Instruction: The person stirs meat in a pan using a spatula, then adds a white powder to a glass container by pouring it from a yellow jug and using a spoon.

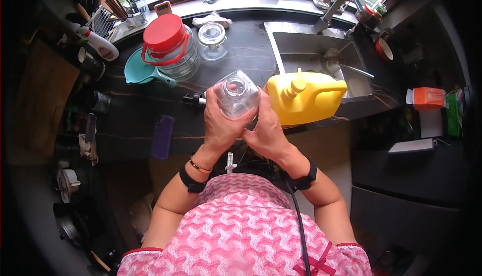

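Observation:
Between my two hands is a clear, square-sided plastic bottle, its uncapped round mouth facing up. My left hand grips its left side and my right hand its right side, with the wrists close together. Just right of my right hand stands a yellow plastic jug with a moulded handle and a yellow cap. A black pump head with a white part lies left of the bottle, partly hidden by my left hand. The lower part of the bottle is hidden by my hands.
A red-lidded glass jar, a teal dipper and a clip-top glass jar stand at the back left. A purple phone lies near the counter's front edge. The steel sink is behind the jug.

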Available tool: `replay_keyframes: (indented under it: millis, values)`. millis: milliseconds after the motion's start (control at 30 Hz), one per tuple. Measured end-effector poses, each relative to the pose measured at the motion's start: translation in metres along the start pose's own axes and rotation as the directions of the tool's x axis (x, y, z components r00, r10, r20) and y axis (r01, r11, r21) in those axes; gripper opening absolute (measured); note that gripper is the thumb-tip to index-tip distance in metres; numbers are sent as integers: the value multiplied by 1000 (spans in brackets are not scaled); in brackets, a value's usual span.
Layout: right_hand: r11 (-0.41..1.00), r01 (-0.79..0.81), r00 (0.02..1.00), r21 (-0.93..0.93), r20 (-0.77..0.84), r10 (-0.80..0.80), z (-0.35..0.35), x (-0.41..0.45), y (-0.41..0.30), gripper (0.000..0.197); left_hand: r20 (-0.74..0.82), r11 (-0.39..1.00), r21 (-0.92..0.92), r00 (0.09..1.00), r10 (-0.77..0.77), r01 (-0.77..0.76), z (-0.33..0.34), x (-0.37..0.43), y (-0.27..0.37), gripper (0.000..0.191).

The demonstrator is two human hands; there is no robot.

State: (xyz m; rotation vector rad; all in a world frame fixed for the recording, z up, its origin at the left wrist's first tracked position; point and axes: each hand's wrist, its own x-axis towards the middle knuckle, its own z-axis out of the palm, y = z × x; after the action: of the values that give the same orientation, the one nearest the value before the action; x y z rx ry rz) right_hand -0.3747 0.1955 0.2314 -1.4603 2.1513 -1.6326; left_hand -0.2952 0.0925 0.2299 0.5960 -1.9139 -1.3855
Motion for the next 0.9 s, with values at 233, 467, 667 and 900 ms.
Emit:
replay_keyframes:
  millis: [233, 467, 667, 900]
  values:
    - [778, 94, 945, -621, -191, -267, -68, 22, -24, 44, 71, 999, -28, 997, 30, -28, 5, 36, -24, 66]
    - [828, -198, 971, -524, -222, 91, -71, 24, 1, 43, 226, 987, 111, 970, 92, -120, 25, 72, -36, 72]
    - [966, -224, 967, 130, -91, 237, -103, -19, 5, 44, 206, 987, 31, 967, 148, -157, 26, 77, -56, 70]
    - [849, -336, 937, 408, 51, 346, -138, -67, 22, 25, 261, 996, -80, 963, 58, -38, 22, 67, -53, 73]
